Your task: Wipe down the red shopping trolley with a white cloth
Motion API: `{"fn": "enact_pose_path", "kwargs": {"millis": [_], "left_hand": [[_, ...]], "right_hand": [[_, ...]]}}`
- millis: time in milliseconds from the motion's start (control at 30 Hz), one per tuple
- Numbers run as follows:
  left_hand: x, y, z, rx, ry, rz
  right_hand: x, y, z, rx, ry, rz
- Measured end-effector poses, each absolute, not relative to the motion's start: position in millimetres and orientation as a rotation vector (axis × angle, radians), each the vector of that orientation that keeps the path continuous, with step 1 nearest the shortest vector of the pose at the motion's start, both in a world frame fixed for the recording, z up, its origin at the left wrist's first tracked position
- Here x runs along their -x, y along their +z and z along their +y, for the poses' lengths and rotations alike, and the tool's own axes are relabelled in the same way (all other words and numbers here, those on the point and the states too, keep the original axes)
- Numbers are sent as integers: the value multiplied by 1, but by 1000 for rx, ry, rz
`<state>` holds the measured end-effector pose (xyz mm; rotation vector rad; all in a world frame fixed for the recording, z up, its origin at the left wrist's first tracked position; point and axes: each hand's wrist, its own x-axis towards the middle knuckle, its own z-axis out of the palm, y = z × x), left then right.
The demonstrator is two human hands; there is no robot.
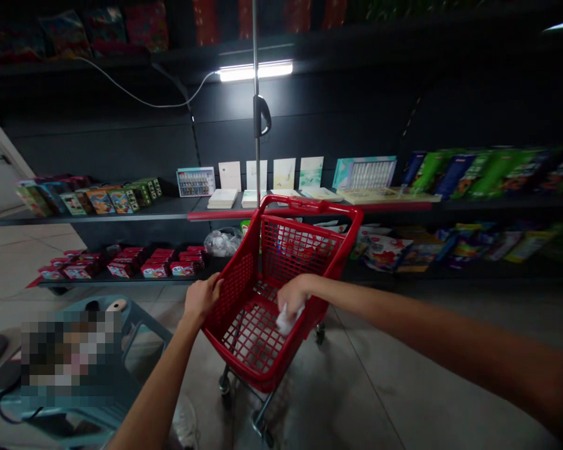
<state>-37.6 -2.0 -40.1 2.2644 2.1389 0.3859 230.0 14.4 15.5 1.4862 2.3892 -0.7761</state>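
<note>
A red plastic shopping cart (309,251) stands in front of me on dark metal legs with casters. My left hand (201,302) is closed on the cart's left rim. Inside the basket, near its right wall, my right hand (294,292) grips a crumpled white cloth (287,320), which may be a wipe or tissue. The cloth is against or close to the basket's inner right side; exact contact is hard to tell. A metal pole (256,156) with a dark handle rises behind the cart's left side.
Behind the cart runs a dark shelf (141,209) with books (284,175), boxed sets and bagged goods. Red boxes (157,264) and a clear plastic bag (223,242) sit on the lower shelf. A blue-grey plastic stool (131,312) stands at left. A light tube (272,69) glows above.
</note>
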Motion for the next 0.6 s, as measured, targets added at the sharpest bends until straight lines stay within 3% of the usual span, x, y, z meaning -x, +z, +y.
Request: {"fn": "enact_pose_path", "kwargs": {"millis": [67,133,367,500,600], "left_hand": [[34,-42,1,-2246,409,2170],[30,-43,4,-2226,426,2189],[20,-43,6,-2139,521,2142],[22,-45,11,-2117,639,1998],[27,-49,16,-2121,703,1944]], "right_hand": [[-201,1,-6,-909,-1049,2254],[-179,-11,-24,-785,-1050,2281],[-172,3,-37,-1588,-987,2809],[-157,-7,-60,-1041,-620,3361],[-152,-31,-99,-612,-141,3347]]}}
